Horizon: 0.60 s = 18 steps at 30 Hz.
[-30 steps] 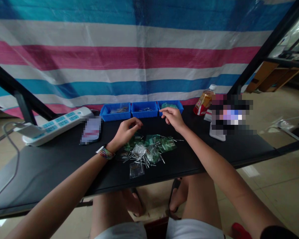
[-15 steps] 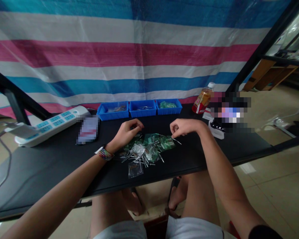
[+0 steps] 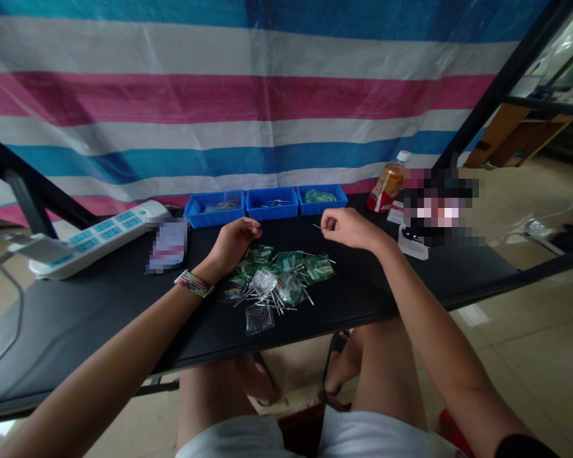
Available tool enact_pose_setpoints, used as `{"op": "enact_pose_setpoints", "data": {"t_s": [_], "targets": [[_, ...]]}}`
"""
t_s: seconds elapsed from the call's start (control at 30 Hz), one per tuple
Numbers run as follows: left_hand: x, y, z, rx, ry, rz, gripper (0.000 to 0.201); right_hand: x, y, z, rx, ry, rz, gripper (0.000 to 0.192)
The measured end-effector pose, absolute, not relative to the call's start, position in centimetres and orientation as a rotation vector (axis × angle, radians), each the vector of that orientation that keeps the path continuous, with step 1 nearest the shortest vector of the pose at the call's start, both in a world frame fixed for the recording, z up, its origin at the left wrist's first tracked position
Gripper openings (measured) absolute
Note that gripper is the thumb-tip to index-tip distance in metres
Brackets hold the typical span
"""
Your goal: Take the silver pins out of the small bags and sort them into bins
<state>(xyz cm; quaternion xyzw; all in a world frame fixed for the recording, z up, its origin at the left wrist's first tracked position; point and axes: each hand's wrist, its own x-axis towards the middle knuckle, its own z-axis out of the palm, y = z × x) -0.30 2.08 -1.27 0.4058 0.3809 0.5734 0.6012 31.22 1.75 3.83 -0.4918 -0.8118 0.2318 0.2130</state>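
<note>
My right hand (image 3: pixel 347 228) is closed in a pinch on a thin metal pin (image 3: pixel 317 226), whose tip sticks out to the left, above the table just short of the right bin. My left hand (image 3: pixel 235 243) hovers with curled fingers at the far left of the pile; anything in its fingertips is hidden. Between and below the hands lies a heap of silvery metal pins (image 3: pixel 277 303), small green bags (image 3: pixel 319 270) and clear bags (image 3: pixel 264 282). One clear bag with brownish pieces (image 3: pixel 260 320) lies at the near edge of the heap.
Three blue bins stand in a row behind: the left bin (image 3: pixel 214 218) holds clear bags, the middle bin (image 3: pixel 272 211) metal pins, the right bin (image 3: pixel 323 205) green bags. A power strip (image 3: pixel 100 238) and blurred phone lie left; a drink bottle (image 3: pixel 386 184) and white case (image 3: pixel 413 248) right.
My right hand has risen from the heap's right side toward the bins, taking a metal pin with it. My left hand has shifted slightly left and away from the heap.
</note>
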Motion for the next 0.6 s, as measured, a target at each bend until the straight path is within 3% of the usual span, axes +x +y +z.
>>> {"op": "enact_pose_setpoints", "data": {"t_s": [0.13, 0.33, 0.47, 0.6], "targets": [[-0.4, 2.3, -0.7, 0.672, 0.883, 1.316, 0.010, 26.7, 3.6, 2.5, -0.944, -2.188, 0.933, 0.009], [-0.6, 2.4, -0.6, 0.569, 0.924, 1.334, 0.004, 23.2, 4.7, -1.0, -0.873, -1.939, 1.115, 0.018], [-0.6, 2.5, -1.0, 0.872, 0.957, 1.250, 0.007, 22.8, 4.5, -2.1, -0.844, -1.848, 1.098, 0.020], [-0.1, 1.8, -1.0, 1.532, 1.022, 1.044, 0.022, 22.5, 3.7, -2.1, -0.810, -1.811, 1.132, 0.024]]}}
